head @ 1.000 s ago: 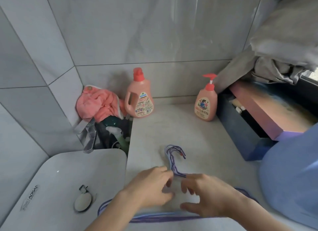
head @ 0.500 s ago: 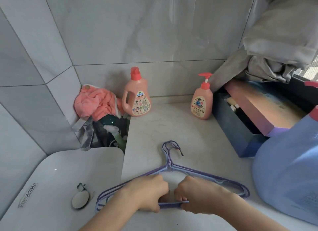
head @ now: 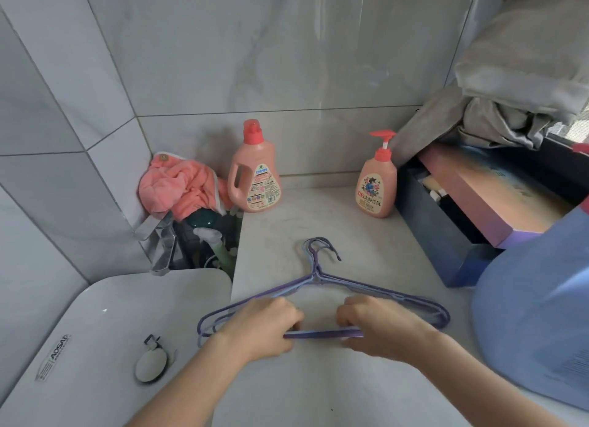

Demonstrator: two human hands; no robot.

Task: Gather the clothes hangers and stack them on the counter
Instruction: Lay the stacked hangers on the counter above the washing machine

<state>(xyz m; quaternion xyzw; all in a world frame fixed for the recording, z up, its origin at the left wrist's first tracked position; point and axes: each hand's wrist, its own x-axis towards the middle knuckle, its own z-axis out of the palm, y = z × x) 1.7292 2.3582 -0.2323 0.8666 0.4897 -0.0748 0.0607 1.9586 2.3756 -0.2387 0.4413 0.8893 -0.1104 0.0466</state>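
Observation:
A bunch of thin purple and blue clothes hangers (head: 322, 278) lies stacked on the pale counter (head: 318, 216), hooks pointing towards the wall. My left hand (head: 264, 326) grips the bottom bars left of the middle. My right hand (head: 376, 326) grips the same bars right of the middle. A short stretch of the bars shows between my fists. The left ends of the hangers overhang the counter edge above the white sink.
A white sink (head: 105, 331) with a drain plug (head: 149, 366) lies to the left. A pink detergent jug (head: 255, 168) and pump bottle (head: 377, 184) stand at the back wall. A pink cloth (head: 178, 184) fills the corner. A dark box (head: 446, 235) and blue container (head: 535, 315) crowd the right.
A second ago my fingers were spread over the hangers near the counter's front. Both hands have since closed on the bottom bars, the stack sits further onto the counter, and my fists have spread slightly apart.

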